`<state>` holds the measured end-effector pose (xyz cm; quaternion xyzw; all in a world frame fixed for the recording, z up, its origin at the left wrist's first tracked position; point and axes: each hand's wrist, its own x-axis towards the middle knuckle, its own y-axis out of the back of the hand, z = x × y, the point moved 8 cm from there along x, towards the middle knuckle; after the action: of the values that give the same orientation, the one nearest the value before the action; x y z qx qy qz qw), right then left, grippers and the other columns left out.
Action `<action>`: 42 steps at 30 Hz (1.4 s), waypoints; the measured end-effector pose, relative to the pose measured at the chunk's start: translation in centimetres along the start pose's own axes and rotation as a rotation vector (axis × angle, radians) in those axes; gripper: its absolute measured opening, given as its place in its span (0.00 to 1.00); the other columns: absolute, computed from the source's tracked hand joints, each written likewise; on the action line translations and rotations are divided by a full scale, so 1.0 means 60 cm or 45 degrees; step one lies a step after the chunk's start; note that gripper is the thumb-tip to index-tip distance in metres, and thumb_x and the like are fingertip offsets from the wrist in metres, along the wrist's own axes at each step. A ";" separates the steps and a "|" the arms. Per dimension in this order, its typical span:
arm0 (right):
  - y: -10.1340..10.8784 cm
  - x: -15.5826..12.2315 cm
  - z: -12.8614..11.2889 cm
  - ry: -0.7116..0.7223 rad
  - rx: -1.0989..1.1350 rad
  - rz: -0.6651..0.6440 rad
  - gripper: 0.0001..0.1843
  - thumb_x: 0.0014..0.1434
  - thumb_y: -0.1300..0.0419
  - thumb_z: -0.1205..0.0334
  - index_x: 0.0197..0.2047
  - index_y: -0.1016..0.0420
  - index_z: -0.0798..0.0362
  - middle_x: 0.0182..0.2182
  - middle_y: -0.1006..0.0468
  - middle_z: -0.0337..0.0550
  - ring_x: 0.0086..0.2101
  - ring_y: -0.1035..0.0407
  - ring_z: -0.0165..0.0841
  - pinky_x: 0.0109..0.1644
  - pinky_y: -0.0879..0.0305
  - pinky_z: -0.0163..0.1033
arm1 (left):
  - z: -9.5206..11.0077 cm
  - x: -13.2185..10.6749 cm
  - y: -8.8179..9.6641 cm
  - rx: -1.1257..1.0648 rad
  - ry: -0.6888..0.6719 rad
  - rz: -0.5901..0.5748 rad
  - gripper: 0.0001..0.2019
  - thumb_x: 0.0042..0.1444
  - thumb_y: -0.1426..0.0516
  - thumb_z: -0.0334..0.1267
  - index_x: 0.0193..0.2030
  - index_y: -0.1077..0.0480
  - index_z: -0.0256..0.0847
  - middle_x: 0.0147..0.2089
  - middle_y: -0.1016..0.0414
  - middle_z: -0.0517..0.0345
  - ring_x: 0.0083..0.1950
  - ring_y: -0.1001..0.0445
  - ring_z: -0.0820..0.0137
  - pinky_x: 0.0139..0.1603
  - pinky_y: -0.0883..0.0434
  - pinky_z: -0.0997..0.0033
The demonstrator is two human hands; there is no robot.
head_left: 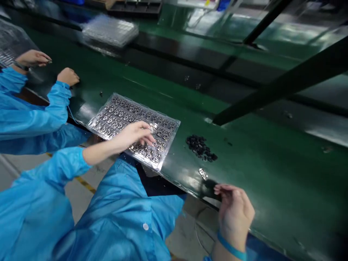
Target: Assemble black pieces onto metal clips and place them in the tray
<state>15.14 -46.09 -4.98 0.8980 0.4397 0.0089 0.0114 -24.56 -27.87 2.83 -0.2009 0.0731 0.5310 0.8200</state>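
My left hand (pixel 136 133) reaches over a clear plastic tray (pixel 168 125) of small metal parts, fingers bent together in a pinch on a tiny part I cannot make out. My right hand (pixel 235 214) hovers at the near edge of the green belt (pixel 272 170), fingers curled around a small dark object. A small metal part (pixel 202 173) lies on the belt just beyond it. A pile of small black parts (pixel 201 146) sits to the right of the tray.
A co-worker in blue sleeves works at the left, with one hand (pixel 33 58) and the other hand (pixel 67 76) on the belt. A stack of clear trays (pixel 110 30) lies at the back. Dark metal bars (pixel 285 85) cross above the belt at right.
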 end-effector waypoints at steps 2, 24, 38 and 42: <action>0.005 0.018 0.015 -0.022 0.016 0.009 0.24 0.59 0.22 0.38 0.33 0.19 0.50 0.32 0.18 0.42 0.32 0.25 0.37 0.37 0.30 0.43 | 0.022 0.046 0.074 0.145 0.086 0.194 0.06 0.77 0.37 0.32 0.45 0.28 0.39 0.37 0.11 0.45 0.35 0.11 0.64 0.34 0.29 0.69; 0.002 0.014 0.030 0.041 -0.136 -0.098 0.25 0.67 0.27 0.36 0.34 0.21 0.49 0.35 0.18 0.42 0.34 0.26 0.37 0.41 0.31 0.43 | 0.067 0.172 0.157 1.310 0.424 0.294 0.12 0.76 0.42 0.41 0.41 0.25 0.39 0.36 0.11 0.45 0.29 0.16 0.65 0.30 0.36 0.68; -0.003 0.010 0.021 0.074 -0.214 -0.136 0.29 0.68 0.28 0.32 0.33 0.18 0.50 0.34 0.17 0.44 0.34 0.26 0.38 0.43 0.30 0.45 | 0.150 0.152 0.184 2.453 -0.456 -0.049 0.27 0.78 0.51 0.49 0.65 0.16 0.38 0.65 0.14 0.38 0.70 0.21 0.45 0.72 0.26 0.45; -0.007 0.010 0.013 0.098 -0.248 -0.133 0.30 0.68 0.28 0.31 0.33 0.18 0.50 0.33 0.17 0.44 0.34 0.27 0.38 0.43 0.30 0.44 | 0.116 0.126 0.212 2.415 -0.556 -0.120 0.32 0.81 0.52 0.55 0.76 0.22 0.37 0.83 0.28 0.40 0.86 0.37 0.45 0.86 0.38 0.41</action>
<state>15.20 -45.33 -5.79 0.8676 0.4830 0.0854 0.0822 -33.46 -14.14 3.41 0.6429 0.3086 0.2439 0.6573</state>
